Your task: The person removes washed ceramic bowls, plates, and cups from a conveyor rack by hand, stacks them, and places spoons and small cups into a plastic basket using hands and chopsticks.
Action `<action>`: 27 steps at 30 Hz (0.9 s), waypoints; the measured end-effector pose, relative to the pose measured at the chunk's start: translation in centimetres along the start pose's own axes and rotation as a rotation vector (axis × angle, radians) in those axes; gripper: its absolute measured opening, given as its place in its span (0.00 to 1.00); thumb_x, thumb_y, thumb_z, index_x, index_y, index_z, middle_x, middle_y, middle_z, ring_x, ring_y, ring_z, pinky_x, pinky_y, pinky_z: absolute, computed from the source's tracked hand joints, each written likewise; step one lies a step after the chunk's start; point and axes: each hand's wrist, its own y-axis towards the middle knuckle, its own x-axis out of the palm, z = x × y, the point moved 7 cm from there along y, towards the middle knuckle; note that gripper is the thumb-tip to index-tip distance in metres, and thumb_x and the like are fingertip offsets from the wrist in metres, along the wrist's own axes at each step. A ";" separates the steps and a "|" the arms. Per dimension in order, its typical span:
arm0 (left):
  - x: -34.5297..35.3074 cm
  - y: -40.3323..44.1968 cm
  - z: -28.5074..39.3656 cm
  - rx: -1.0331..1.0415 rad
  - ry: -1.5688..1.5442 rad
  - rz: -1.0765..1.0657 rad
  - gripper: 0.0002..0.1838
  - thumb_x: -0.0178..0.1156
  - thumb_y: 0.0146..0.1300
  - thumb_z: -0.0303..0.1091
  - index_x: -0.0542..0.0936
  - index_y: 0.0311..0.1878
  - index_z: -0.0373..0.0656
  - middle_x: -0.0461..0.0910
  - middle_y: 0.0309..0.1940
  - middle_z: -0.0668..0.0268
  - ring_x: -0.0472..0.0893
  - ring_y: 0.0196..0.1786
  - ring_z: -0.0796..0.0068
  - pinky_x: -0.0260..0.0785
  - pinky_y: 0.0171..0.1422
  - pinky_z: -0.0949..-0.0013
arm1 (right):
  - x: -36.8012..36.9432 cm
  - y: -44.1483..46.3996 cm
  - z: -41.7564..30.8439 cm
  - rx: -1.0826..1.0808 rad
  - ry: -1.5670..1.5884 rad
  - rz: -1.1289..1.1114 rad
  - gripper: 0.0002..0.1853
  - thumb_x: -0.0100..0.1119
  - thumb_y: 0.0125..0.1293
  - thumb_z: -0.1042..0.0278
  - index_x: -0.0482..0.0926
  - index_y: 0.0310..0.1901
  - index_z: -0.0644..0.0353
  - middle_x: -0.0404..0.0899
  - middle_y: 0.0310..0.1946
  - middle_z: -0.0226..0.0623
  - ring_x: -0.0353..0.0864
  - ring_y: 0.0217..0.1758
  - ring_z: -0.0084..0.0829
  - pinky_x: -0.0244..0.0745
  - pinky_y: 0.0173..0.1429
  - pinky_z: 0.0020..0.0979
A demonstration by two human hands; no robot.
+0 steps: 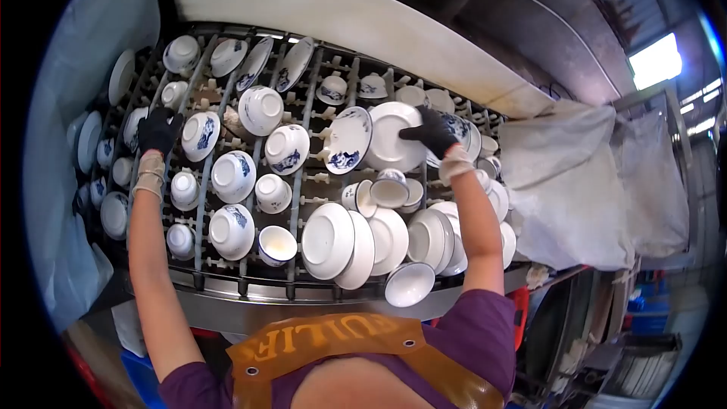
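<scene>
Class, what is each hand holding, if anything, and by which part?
Right hand: a white, round ceramic plate, by its rim. Left hand: cannot be told.

Fisheye curvature, black corners, glaring white opening [656,61] at upper right, brightly lit dishes [327,241]

white plate [390,148] part-hidden bhnd R fingers [413,133], L fingers [157,123] w/ unclear grip, apron [326,338] cut @ btm

Right gloved hand [435,135] grips a white plate [388,142] by its edge, left gloved hand [157,132] lies beside a small bowl [173,94], contact unclear, patterned crockery [231,231] covers a pegged rack [295,212].
</scene>
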 end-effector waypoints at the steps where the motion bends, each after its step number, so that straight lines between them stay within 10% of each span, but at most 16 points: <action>1: -0.6 -0.2 0.4 -0.021 -0.025 -0.005 0.18 0.57 0.55 0.53 0.81 0.36 0.47 0.80 0.36 0.61 0.78 0.40 0.57 0.68 0.46 0.56 | -1.3 0.6 0.5 -0.082 -0.001 0.082 0.33 0.74 0.38 0.61 0.74 0.49 0.64 0.78 0.42 0.45 0.78 0.45 0.37 0.72 0.51 0.34; 5: 0.1 -0.1 -0.1 -0.126 -0.005 -0.099 0.20 0.56 0.55 0.54 0.80 0.41 0.48 0.80 0.40 0.60 0.78 0.44 0.57 0.67 0.50 0.56 | -3.5 -1.7 -10.6 -0.393 -0.777 0.097 0.13 0.63 0.41 0.74 0.80 0.33 0.49 0.78 0.30 0.35 0.76 0.41 0.39 0.61 0.62 0.42; 9: 0.7 0.1 -0.8 -0.193 -0.056 -0.197 0.25 0.57 0.54 0.55 0.79 0.45 0.45 0.78 0.45 0.56 0.76 0.49 0.55 0.65 0.55 0.57 | 1.1 -2.8 -10.8 -0.823 -0.851 0.104 0.10 0.57 0.45 0.73 0.79 0.31 0.45 0.77 0.35 0.34 0.75 0.46 0.37 0.55 0.62 0.50; 12: -3.4 -1.4 2.4 -0.168 -0.208 -0.038 0.26 0.61 0.54 0.45 0.73 0.53 0.40 0.74 0.50 0.51 0.73 0.54 0.55 0.64 0.58 0.60 | 1.9 -5.2 -10.7 -0.726 -0.756 0.212 0.13 0.61 0.47 0.68 0.79 0.37 0.46 0.77 0.38 0.36 0.74 0.48 0.40 0.61 0.60 0.44; 15: -9.3 -6.7 11.1 0.035 -0.694 0.115 0.28 0.64 0.53 0.34 0.69 0.58 0.39 0.73 0.52 0.53 0.71 0.56 0.56 0.62 0.61 0.62 | 2.5 -5.0 -4.8 -0.052 -0.489 0.016 0.18 0.64 0.49 0.62 0.77 0.44 0.50 0.77 0.41 0.40 0.74 0.46 0.46 0.68 0.53 0.38; 19: -14.0 -15.8 23.5 0.338 -0.874 -0.320 0.28 0.67 0.47 0.34 0.73 0.54 0.41 0.71 0.53 0.55 0.68 0.60 0.56 0.59 0.64 0.57 | 5.5 -4.1 1.0 -0.089 -0.023 -0.268 0.19 0.56 0.60 0.63 0.72 0.52 0.59 0.79 0.36 0.42 0.79 0.38 0.34 0.75 0.41 0.36; 21: -13.6 -18.2 25.7 0.322 -0.717 -0.388 0.28 0.68 0.45 0.38 0.75 0.52 0.41 0.71 0.53 0.55 0.69 0.58 0.54 0.60 0.63 0.57 | 6.2 -3.4 3.4 0.348 0.435 -0.391 0.21 0.57 0.56 0.66 0.72 0.52 0.61 0.79 0.33 0.42 0.79 0.37 0.28 0.76 0.40 0.33; 27: -11.7 -21.8 22.7 0.144 -0.507 -0.331 0.20 0.64 0.43 0.35 0.78 0.44 0.44 0.75 0.43 0.58 0.70 0.55 0.55 0.59 0.62 0.55 | 5.3 -4.5 0.9 -0.125 -0.347 -0.200 0.21 0.56 0.50 0.74 0.75 0.50 0.60 0.80 0.40 0.48 0.79 0.43 0.45 0.74 0.48 0.38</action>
